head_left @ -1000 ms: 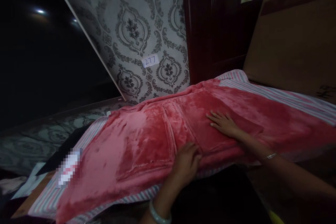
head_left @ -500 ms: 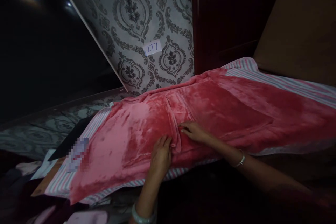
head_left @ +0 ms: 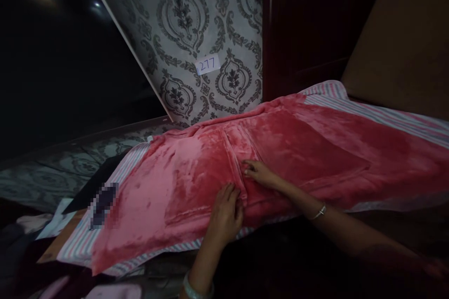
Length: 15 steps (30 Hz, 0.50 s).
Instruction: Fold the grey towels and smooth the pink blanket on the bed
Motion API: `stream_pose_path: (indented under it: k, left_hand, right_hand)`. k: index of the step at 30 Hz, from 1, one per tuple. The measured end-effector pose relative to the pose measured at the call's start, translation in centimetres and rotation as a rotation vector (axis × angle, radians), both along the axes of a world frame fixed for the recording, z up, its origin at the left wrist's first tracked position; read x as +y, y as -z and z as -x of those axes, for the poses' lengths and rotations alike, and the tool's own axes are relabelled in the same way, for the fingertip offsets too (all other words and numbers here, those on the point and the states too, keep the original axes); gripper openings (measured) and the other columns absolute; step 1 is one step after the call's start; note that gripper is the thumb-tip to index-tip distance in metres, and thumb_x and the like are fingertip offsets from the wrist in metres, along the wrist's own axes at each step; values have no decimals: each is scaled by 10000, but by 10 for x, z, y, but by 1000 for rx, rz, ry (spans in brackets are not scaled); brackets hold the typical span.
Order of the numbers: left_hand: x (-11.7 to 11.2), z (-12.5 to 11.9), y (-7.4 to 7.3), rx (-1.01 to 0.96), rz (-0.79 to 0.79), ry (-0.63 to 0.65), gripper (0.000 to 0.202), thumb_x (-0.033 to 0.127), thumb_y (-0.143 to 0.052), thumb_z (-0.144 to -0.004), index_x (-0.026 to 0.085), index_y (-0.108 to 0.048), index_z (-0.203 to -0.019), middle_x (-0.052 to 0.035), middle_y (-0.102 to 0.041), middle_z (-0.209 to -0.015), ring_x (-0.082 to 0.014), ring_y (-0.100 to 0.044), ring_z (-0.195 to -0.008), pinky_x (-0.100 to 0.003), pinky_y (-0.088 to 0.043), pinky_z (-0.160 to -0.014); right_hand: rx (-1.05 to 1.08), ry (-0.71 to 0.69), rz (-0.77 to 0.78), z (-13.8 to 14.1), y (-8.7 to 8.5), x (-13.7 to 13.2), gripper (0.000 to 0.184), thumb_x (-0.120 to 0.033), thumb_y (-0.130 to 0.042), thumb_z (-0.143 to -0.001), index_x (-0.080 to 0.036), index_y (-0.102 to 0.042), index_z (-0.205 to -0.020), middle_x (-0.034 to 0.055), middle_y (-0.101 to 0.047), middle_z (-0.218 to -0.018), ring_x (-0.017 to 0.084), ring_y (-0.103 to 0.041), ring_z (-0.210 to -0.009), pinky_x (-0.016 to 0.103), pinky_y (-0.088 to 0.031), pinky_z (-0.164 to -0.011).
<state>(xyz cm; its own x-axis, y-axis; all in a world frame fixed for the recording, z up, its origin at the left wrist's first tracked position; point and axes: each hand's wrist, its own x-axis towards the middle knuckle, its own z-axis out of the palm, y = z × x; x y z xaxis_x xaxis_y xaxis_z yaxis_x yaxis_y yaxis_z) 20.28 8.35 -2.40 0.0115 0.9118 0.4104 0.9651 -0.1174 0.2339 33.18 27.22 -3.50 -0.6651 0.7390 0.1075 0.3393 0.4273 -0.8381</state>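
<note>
A red-pink plush cloth, its kind of article unclear, lies spread out with two large squarish panels and a narrow raised fold between them. On the near end of that fold, my left hand rests with its fingers forward on the plush and its thumb apart. Just to the right and farther up, my right hand touches the strip between the panels, fingers loosely bent and a small gap between fingertips and thumb. Neither hand visibly grips the plush. Its underside is hidden.
Under the plush lies a striped cloth over a wooden board. Patterned wallpaper with a paper label "277" rises behind. A dark screen stands left, a brown panel right. Other cloths lie lower left.
My left hand has shifted right, onto the near end of the fold. My right hand stays almost in place on the strip. The view has moved slightly.
</note>
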Motion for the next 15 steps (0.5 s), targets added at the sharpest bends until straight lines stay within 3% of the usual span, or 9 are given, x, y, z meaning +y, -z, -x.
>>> stream_pose_path:
  k: [3,8,11,15]
  left_hand:
    - [-1,3,-9,-19,66,4,445,145,-545,-873,184,-592,-1313,-135,-602,-1417,-265,-555,-1335,-494,-483,-1121]
    - [12,2,-22,3,21,-12,281,177,-439,-980,207,-657,-1154,-90,-717,-1185,-225,-676,-1110,-421,-560,-1005]
    - [19,-5,-14,53,-69,-75,280,166,-449,-977,187,-658,-1162,-104,-725,-1175,-243,-681,-1085,-439,-570,-971]
    - [14,-17,4,120,-65,-97,287,98,-509,-909,184,-689,-1115,-122,-718,-1203,-275,-663,-1146,-471,-574,-965]
  right_hand:
    - [-64,41,-20,12,-10,1,512,-230,-534,-878,-174,-586,-1384,20,-718,-845,172,-659,-750,280,-532,-713]
    - [-167,87,-118,34,-35,-2,568,-299,-617,-859,-174,-552,-1409,96,-709,-1146,235,-666,-1005,308,-515,-852]
    - [-202,113,-162,42,-40,-5,602,-213,-562,-859,-193,-501,-1457,88,-701,-1193,221,-669,-1007,281,-510,-836]
    - [-196,139,-234,42,-28,-7,636,-135,-506,-841,-169,-473,-1476,113,-677,-1272,213,-660,-1064,284,-506,-885]
